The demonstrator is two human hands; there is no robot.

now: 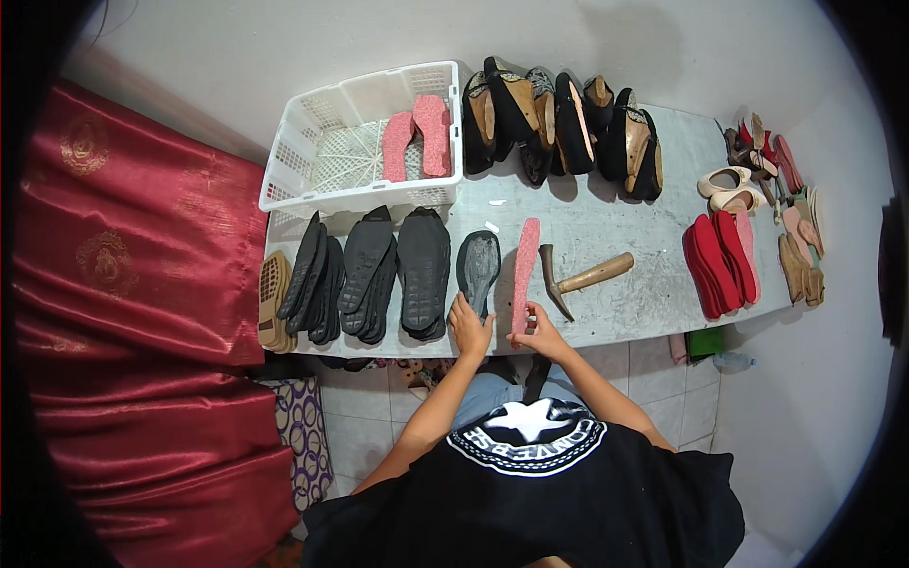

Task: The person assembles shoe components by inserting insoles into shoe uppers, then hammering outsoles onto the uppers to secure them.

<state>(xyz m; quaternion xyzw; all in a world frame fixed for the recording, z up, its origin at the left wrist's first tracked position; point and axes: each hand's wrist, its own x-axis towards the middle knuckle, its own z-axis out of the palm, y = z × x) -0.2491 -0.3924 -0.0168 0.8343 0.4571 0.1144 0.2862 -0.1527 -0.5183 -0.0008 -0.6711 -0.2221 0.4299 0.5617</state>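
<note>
A black shoe sole (pixel 479 261) lies on the table with its grey, scuffed inner face up. My left hand (pixel 471 327) grips its near end, fingers along one side and thumb toward the other. Just to the right, my right hand (pixel 538 333) pinches the lower end of a pink speckled foam sole piece (pixel 525 270), turned on edge. A hammer (pixel 592 275) with a wooden handle rests right of the pink piece, its head pointing toward it.
Stacks of black soles (pixel 423 270) and tan soles (pixel 273 298) line the left. Behind them, a white basket (pixel 360 196) holds pink pieces. Black shoes on wooden lasts (pixel 516 104) stand at the back. Red sole pieces (pixel 717 265) and cream shoes (pixel 727 189) lie on the right.
</note>
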